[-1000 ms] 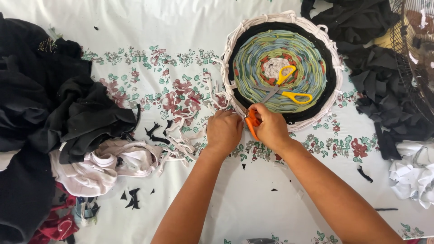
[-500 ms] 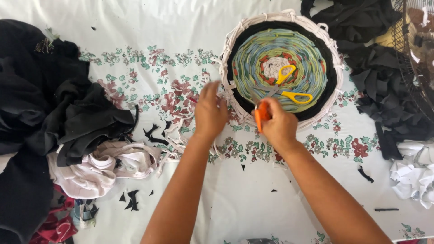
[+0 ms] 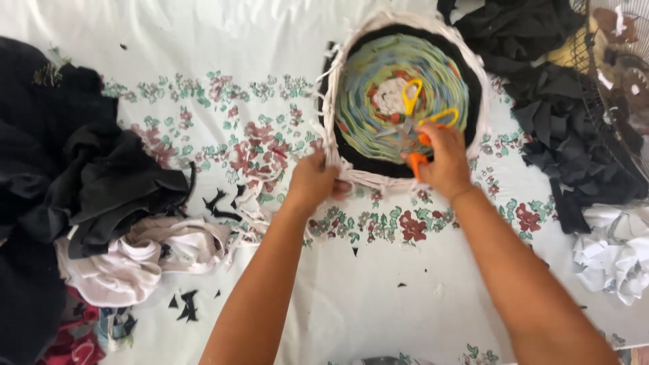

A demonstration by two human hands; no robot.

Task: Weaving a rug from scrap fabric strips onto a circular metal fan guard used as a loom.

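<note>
A round woven rag mat (image 3: pixel 378 74) with green, blue, red and black rings and a white looped edge lies at the top centre. My left hand (image 3: pixel 312 181) grips its white rim at the lower left. My right hand (image 3: pixel 441 159) holds a small orange cutting tool (image 3: pixel 418 161) over the mat's lower right edge. Yellow-handled scissors (image 3: pixel 419 108) rest on the mat, just above my right hand.
A pile of black cloth (image 3: pixel 61 162) lies at the left, with white cloth (image 3: pixel 135 260) and loose white strips (image 3: pixel 260 203) beside it. Black fabric scraps (image 3: pixel 554 108) and white cloth (image 3: pixel 612 253) sit at the right. A wire fan guard (image 3: pixel 618 61) stands top right.
My left hand left the mat's edge, swung left, then came back to grip the white rim. My right hand moved right and up with the orange tool, toward the yellow scissors.
</note>
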